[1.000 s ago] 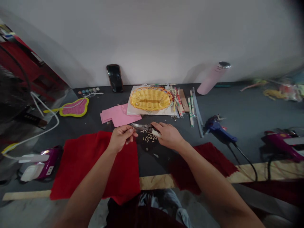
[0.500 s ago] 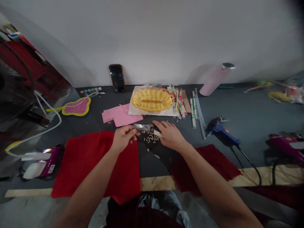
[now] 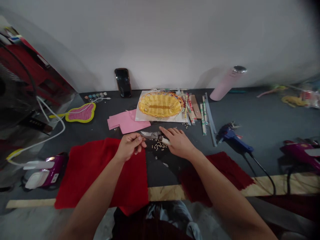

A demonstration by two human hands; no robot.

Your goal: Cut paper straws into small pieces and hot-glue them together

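My right hand is wrapped round the handles of a pair of pruning shears, whose metal blades point left. Close to the blade tips, my left hand is pinched, thumb against forefinger; anything between them is too small to make out. Under the shears lies a scatter of small pale cut pieces on the dark tabletop. A bright red cloth spreads beneath my left forearm, and a darker red cloth lies partly under my right forearm.
Behind my hands are pink sheets and a yellow woven basket. Wrapped sticks, a blue glue gun with its cord and a pink bottle are on the right. A phone leans on the wall; a white cable loops at left.
Both hands stay in nearly the same place. The fingers of my left hand have shifted slightly near the blade tips.
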